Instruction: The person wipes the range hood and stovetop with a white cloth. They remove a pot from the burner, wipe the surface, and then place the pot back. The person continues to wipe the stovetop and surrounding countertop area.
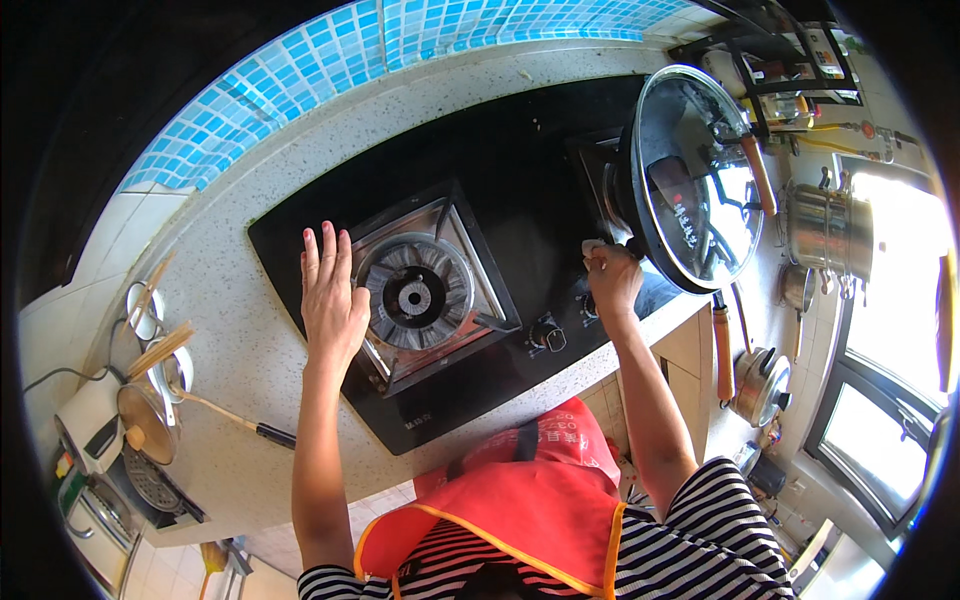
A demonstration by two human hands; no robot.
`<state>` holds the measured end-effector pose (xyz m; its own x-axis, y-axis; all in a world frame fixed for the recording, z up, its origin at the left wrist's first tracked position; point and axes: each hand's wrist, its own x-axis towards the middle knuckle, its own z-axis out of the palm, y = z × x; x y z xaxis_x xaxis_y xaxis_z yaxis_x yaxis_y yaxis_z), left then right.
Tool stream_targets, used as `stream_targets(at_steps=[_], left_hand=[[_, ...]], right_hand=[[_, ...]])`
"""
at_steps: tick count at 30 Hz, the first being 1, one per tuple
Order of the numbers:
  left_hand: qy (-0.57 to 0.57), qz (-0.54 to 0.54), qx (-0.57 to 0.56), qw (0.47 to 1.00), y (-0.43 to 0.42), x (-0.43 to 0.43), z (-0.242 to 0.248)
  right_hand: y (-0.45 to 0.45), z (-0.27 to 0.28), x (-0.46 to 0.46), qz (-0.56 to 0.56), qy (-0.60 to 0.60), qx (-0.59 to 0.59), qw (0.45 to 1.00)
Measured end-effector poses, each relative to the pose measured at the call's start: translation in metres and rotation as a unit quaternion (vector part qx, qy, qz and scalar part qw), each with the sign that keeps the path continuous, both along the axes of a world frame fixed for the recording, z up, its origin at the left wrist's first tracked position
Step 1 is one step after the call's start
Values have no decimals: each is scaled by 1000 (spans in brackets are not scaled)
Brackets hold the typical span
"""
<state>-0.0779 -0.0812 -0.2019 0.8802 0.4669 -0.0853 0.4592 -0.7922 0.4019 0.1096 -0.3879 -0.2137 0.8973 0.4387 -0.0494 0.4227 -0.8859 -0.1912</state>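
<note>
My left hand [330,296] is stretched out flat above the left edge of the black glass gas cooktop [517,180], its fingers extended and holding nothing. Just to its right is the left burner [415,298], with a square metal drip tray and pan support around it. My right hand [615,277] is closed around a small white cloth or wad of paper [591,247], low over the cooktop beside the right burner. A wok with a glass lid [694,180] stands at the right burner, close to that hand. Two control knobs, one a black knob [553,337], sit near the front edge.
At left, a lidded pot [150,424], a white appliance [90,424] and a long-handled utensil [240,424] occupy the speckled counter [232,337]. Steel pots [829,229] and a lidded saucepan [761,386] are on the right. Blue mosaic tiles [315,60] line the back wall.
</note>
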Motion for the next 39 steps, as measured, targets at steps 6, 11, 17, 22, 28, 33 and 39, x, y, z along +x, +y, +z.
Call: stream_targets(at_steps=[6, 11, 17, 22, 28, 33, 39], left_hand=[[-8, -2, 3, 1000, 0, 1, 0], [-4, 4, 8, 1000, -2, 0, -1], [-5, 3, 12, 1000, -1, 0, -2], [1, 6, 20, 1000, -2, 0, -3], [-10, 7, 22, 1000, -3, 0, -4], [-18, 8, 25, 1000, -3, -1, -4], [-11, 8, 31, 999, -3, -1, -5]], right_hand=[[4, 10, -3, 55, 2, -32, 998], [-2, 12, -5, 33, 36, -94, 994], [-13, 14, -1, -24, -41, -66, 997], [-18, 2, 1, 65, 5, -6, 998], [-33, -8, -5, 43, 8, -17, 999], [-17, -2, -13, 12, -1, -4, 1000], [-4, 5, -25, 115, 120, 32, 986]])
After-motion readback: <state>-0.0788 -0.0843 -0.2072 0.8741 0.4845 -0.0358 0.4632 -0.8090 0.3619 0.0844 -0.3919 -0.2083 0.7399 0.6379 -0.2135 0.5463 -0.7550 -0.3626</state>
